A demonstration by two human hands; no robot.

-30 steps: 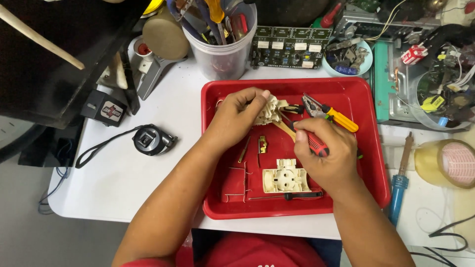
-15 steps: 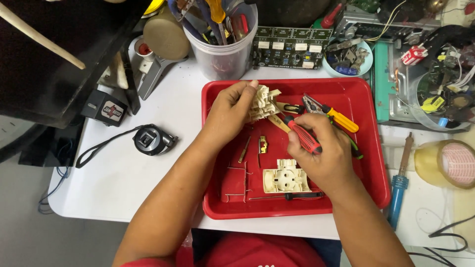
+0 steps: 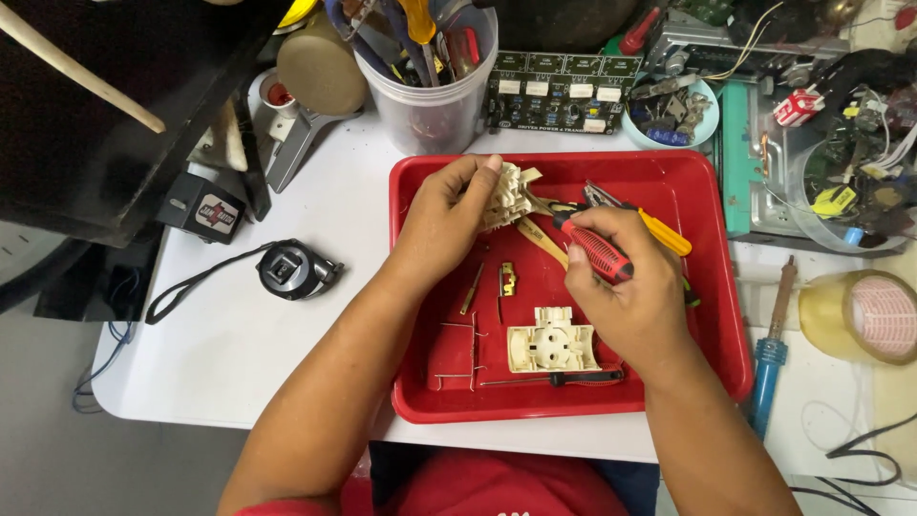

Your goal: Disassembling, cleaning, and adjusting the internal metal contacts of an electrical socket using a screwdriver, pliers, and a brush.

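**A:** ok so where are we at? We've got the left hand [image 3: 441, 222] up at the back of the red tray [image 3: 697, 177], fingers [image 3: 478, 177] curled and pinching that cream plastic socket part [image 3: 503, 194], holding it just above the tray floor.

**B:** yep, and our right hand [image 3: 635, 296] is wrapped tight around the red-handled screwdriver [image 3: 594, 250], fingers pressed together on the grip. The shaft points toward the cream part, but we can't tell if the tip actually touches it.

**A:** the yellow-handled pliers [image 3: 659, 227] lie in the tray just behind the right hand. Lower down there's the cream socket faceplate [image 3: 552, 339] lying flat, and a thin black screwdriver [image 3: 554, 379] just in front of it.

**B:** also a small brass contact [image 3: 507, 279] loose near the tray's middle. Outside the tray, on the white desk [image 3: 287, 354]: a black tape measure [image 3: 287, 270] well to the left, a tub of tools [image 3: 430, 67] at the back, a blue soldering iron [image 3: 769, 363] and a tape roll [image 3: 860, 315] off to the right.
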